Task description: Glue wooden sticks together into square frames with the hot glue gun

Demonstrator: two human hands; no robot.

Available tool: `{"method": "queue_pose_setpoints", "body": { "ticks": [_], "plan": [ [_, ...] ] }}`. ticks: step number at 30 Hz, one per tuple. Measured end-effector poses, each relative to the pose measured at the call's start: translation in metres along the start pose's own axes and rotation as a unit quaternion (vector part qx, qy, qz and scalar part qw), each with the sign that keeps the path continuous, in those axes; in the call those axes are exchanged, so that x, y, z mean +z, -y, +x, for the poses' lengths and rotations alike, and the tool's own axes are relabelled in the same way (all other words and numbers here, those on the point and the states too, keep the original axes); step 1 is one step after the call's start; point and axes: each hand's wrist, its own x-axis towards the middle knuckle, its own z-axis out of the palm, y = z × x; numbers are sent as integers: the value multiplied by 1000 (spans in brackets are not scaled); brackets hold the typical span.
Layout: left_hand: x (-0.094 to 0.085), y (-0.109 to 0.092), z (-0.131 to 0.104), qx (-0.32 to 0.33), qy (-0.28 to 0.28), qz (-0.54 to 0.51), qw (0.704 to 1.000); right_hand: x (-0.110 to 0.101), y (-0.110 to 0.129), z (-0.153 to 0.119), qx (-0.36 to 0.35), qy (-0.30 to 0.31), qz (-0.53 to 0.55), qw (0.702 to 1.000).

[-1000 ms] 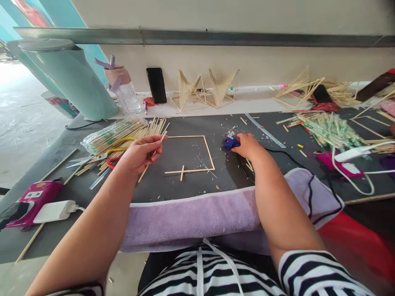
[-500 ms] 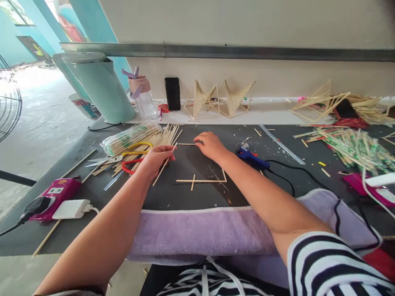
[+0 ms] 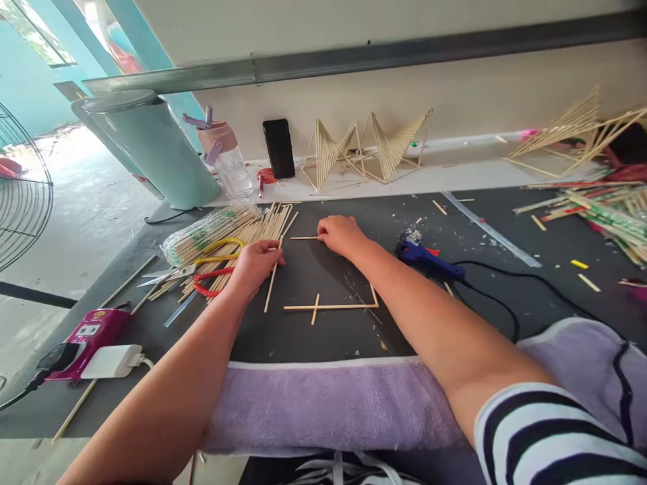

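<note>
My left hand (image 3: 257,268) pinches a thin wooden stick (image 3: 271,287) near its upper end, and the stick slants down towards me. With fingers closed, my right hand (image 3: 340,234) grips the right end of another wooden stick (image 3: 304,238) lying crosswise on the dark table. Nearer me, a long stick (image 3: 336,307) meets an upright one at its right corner, partly hidden by my right forearm. A short stick (image 3: 315,310) crosses that long stick. Left of my left hand are scissors (image 3: 217,261) with yellow and red handles, on a heap of loose sticks (image 3: 270,225).
A blue glue gun (image 3: 429,260) with a black cord lies to the right, before a clear ruler (image 3: 493,229). Stick models (image 3: 387,148) and a phone (image 3: 278,148) stand by the wall. A magenta power strip (image 3: 91,337) is at left; a purple towel (image 3: 323,404) covers the near edge.
My left hand has turned its stick steeper and brought it slightly lower. My right hand stays at its stick's end. The view has tilted and shifted a little.
</note>
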Motion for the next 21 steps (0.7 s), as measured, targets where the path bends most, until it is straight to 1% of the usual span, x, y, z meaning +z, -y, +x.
{"method": "queue_pose_setpoints", "body": {
  "ticks": [3, 7, 14, 21],
  "plan": [
    [0, -1, 4, -10, -7, 12, 1000, 0, -1, 0, 1, 7, 14, 1000],
    [3, -2, 9, -6, -2, 13, 1000, 1, -3, 0, 5, 14, 33, 999],
    [10, -9, 10, -26, -13, 59, 998, 4, -5, 0, 0, -2, 48, 999],
    [15, -19, 14, -51, 12, 65, 997, 4, -6, -1, -2, -10, 48, 999]
  ]
}}
